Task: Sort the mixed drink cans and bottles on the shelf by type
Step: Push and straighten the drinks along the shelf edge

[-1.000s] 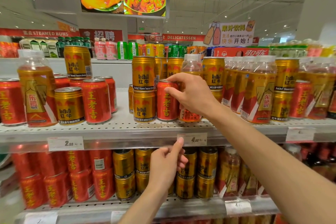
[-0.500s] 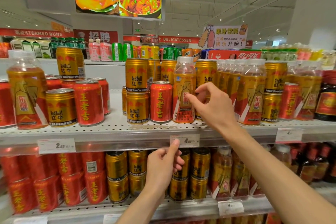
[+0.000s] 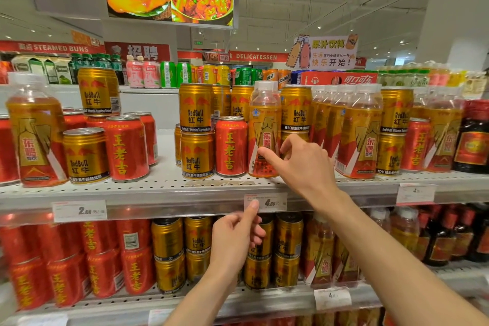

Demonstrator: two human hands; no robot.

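The upper shelf (image 3: 164, 188) holds mixed drinks. An orange bottle with a white cap (image 3: 264, 116) stands between a red can (image 3: 230, 145) and stacked gold Red Bull cans (image 3: 295, 111). My right hand (image 3: 304, 164) has its thumb on the bottle's label and its fingers curled around its right side. My left hand (image 3: 235, 238) is loosely curled below, thumb up against the price tag (image 3: 272, 202) on the shelf rail. More gold cans (image 3: 197, 131) are stacked left of the red can. A row of orange bottles (image 3: 357, 130) stands to the right.
On the left stand another orange bottle (image 3: 34, 135), a gold can (image 3: 86, 155) and red cans (image 3: 127, 147). Dark bottles (image 3: 472, 137) are at the far right. The lower shelf (image 3: 264, 302) carries red cans, gold cans and bottles.
My right hand let go of the red can and moved right to the orange bottle, closing its thumb and fingers on it. The left hand stayed at the shelf rail.
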